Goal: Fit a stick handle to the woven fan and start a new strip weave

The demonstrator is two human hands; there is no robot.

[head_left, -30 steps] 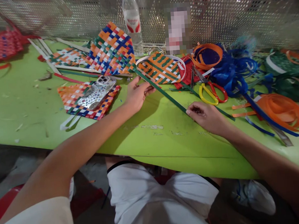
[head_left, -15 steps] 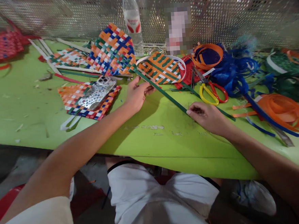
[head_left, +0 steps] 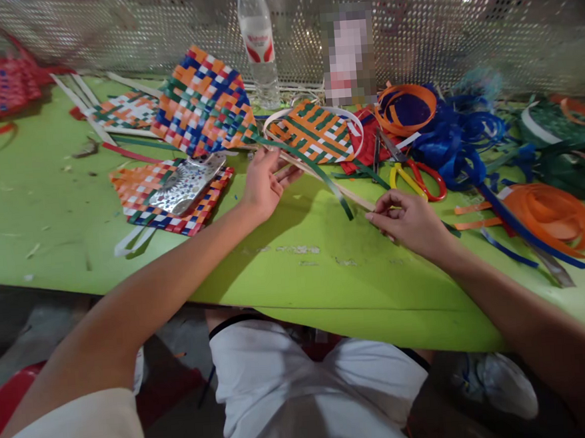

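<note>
My left hand (head_left: 264,183) rests on the green table (head_left: 300,258), thumb and fingers closed on a dark green strip (head_left: 319,177) where it leaves the multicoloured woven piece (head_left: 199,102). The strip's free end lies loose on the table just left of my right hand (head_left: 409,221). That hand pinches the near end of a pale tan strip (head_left: 343,192), which runs back toward my left hand. An orange, green and white woven piece (head_left: 316,130) lies just behind both strips.
A phone (head_left: 185,186) lies on a woven mat (head_left: 172,214) to the left. Yellow and red scissors (head_left: 414,178), blue strips (head_left: 460,142) and an orange coil (head_left: 557,217) crowd the right. A plastic bottle (head_left: 259,44) stands against the perforated metal wall (head_left: 459,20).
The green strip has left my right hand and its end now lies free. My right hand moved up slightly and pinches a pale strip. The big woven piece shifted left.
</note>
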